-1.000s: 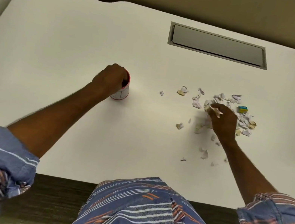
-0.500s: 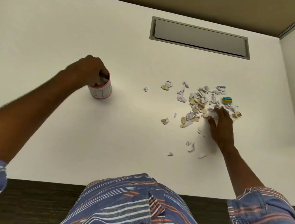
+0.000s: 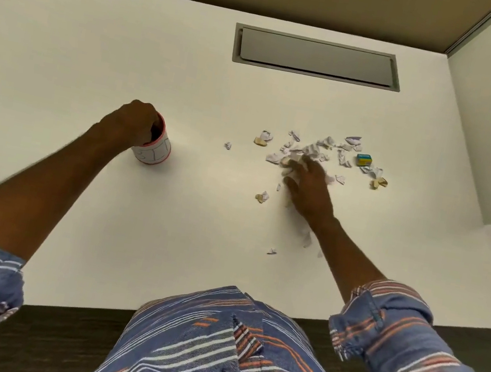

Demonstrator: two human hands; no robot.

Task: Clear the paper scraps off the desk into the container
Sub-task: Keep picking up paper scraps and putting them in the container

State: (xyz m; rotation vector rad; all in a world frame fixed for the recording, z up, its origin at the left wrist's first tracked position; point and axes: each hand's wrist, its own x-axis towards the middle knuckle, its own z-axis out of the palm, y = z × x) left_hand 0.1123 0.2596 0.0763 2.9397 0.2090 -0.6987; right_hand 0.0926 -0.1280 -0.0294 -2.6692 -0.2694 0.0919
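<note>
A person's left hand clamps the rim of a small red-rimmed white cylindrical container while the right hand, fingers spread flat, rests on crumpled white-and-tan paper scraps (best raked together before pinching).

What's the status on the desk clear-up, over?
Left hand gripping container. Right hand flat on paper scraps. Small blue box among them.

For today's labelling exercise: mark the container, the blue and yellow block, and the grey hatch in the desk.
container (image 3: 154, 152): head view, on its white side wall.
blue and yellow block (image 3: 364, 160): head view, its top face.
grey hatch (image 3: 317, 57): head view, middle of its lid.
</note>
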